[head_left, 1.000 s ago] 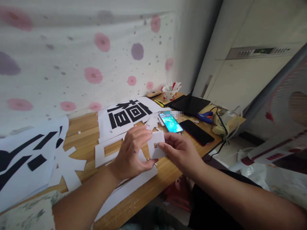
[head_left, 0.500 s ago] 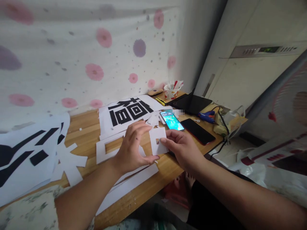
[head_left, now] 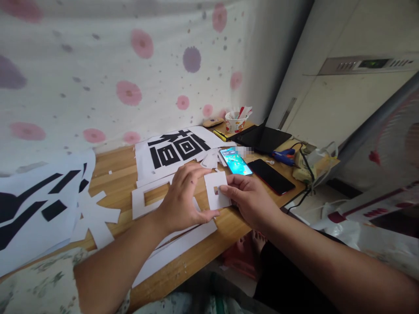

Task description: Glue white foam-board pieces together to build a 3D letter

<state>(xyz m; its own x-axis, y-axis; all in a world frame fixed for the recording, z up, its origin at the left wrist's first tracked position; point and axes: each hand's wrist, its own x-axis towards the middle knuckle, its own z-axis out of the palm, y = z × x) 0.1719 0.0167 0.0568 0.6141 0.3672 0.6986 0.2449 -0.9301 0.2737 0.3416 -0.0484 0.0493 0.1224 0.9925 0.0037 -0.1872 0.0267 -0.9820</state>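
A small white card piece (head_left: 213, 200) with a little square hole stands upright over the table. My right hand (head_left: 247, 194) pinches its right side, thumb in front by the hole and fingers behind. My left hand (head_left: 183, 192) curves in a wide C around its left side, with fingertips at the upper left corner and the thumb along the bottom edge. Below my left hand lie a white card frame (head_left: 138, 205) with a rectangular cutout and long white strips (head_left: 183, 248). Behind is a sheet (head_left: 140, 161) printed with a black character.
At left are sheets with black strokes (head_left: 54, 212) and a white cutout shape (head_left: 101, 218). Toward the right lie a lit phone (head_left: 235, 162), a dark phone (head_left: 273, 176), blue-handled pliers (head_left: 284, 158), a black laptop (head_left: 262, 138) and a patterned cup (head_left: 235, 124). The table's front edge (head_left: 196, 266) runs diagonally.
The view has shifted slightly. Both hands and the card piece keep nearly the same pose, and the card has tilted a little.
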